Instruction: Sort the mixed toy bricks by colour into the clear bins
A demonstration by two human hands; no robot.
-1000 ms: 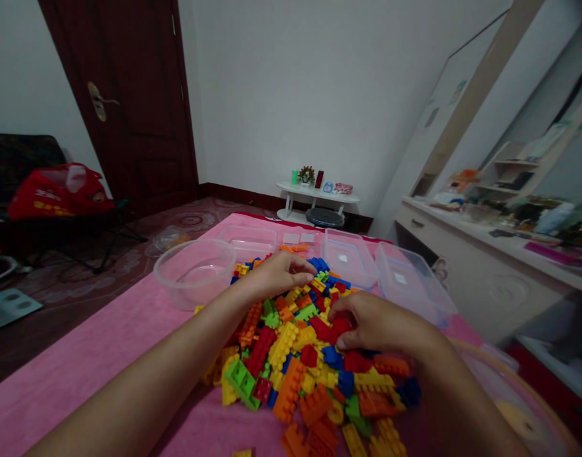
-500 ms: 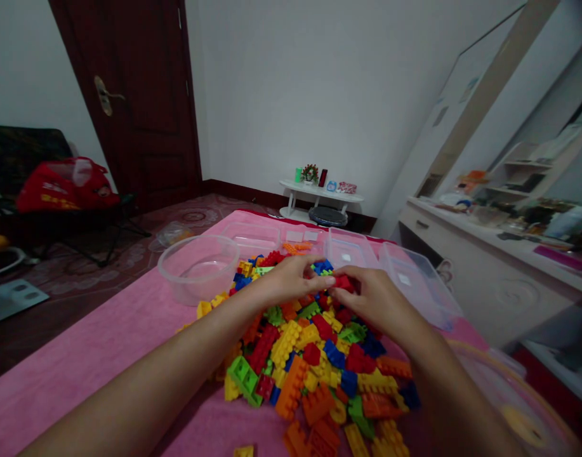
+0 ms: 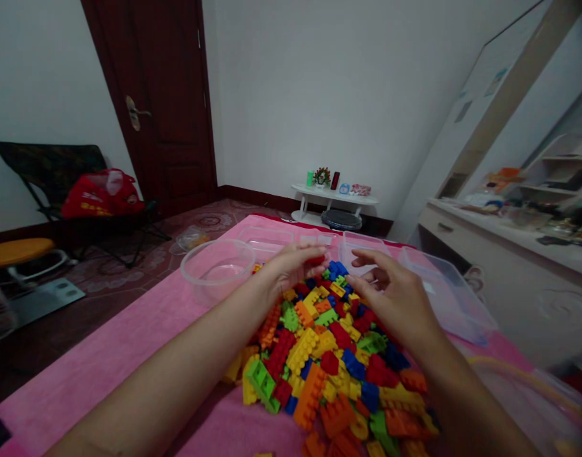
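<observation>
Over the far part of a heap of toy building bricks [image 3: 314, 343] are both my hands. My left hand [image 3: 293, 270] is closed around a red brick [image 3: 318, 259], mostly covered by the fingers. To its right, my right hand [image 3: 393, 292] has its fingers apart and curved, with nothing between them. Its thumb points toward blue and green bricks [image 3: 338, 273] at the heap's far end. Red, yellow, orange, green and blue bricks lie jumbled below the hands.
On the pink cloth [image 3: 143, 336], a round clear tub [image 3: 218, 273] stands left of the heap. Clear boxes line the far side, including a clear box [image 3: 450, 292] at the right. A clear lid with a yellow rim [image 3: 533, 387] lies near right.
My hands have moved apart. The red brick that was between them is now in my left hand, and my right hand has opened. The view has shifted left.
</observation>
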